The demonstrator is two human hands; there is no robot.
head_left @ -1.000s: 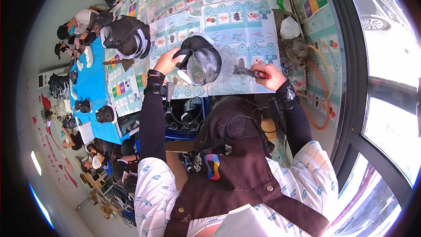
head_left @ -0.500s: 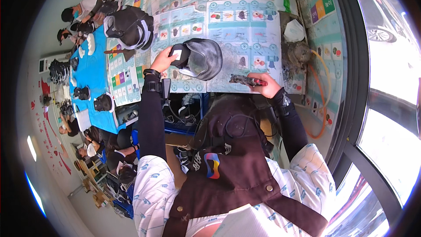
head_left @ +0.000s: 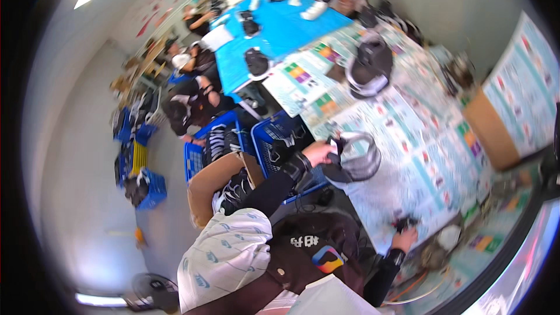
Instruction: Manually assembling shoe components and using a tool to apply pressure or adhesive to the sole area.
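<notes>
My left hand (head_left: 319, 153) is closed on the dark edge of a black and grey rounded fabric piece (head_left: 366, 166). The piece has a wide opening and rests on or just above the paper-covered table (head_left: 402, 192); its exact kind does not show. My right hand (head_left: 405, 238), farther right near the table's edge, is closed around a small dark hand tool (head_left: 403, 221). Motion blurs that tool, so its kind cannot be told. Beyond my left hand, a larger black and grey padded piece (head_left: 371, 64) sits on the same table.
A blue-topped table (head_left: 291, 29) bears black and white pieces. Blue baskets (head_left: 265, 140) and a cardboard box (head_left: 198, 198) holding shoes stand beside my left arm. A co-worker (head_left: 192, 102) leans near the baskets; others sit farther off. A cardboard panel (head_left: 493, 131) stands at the right.
My view has swung to the left and tilted, bringing the baskets and floor into sight. Both hands keep their hold on the fabric piece and the tool.
</notes>
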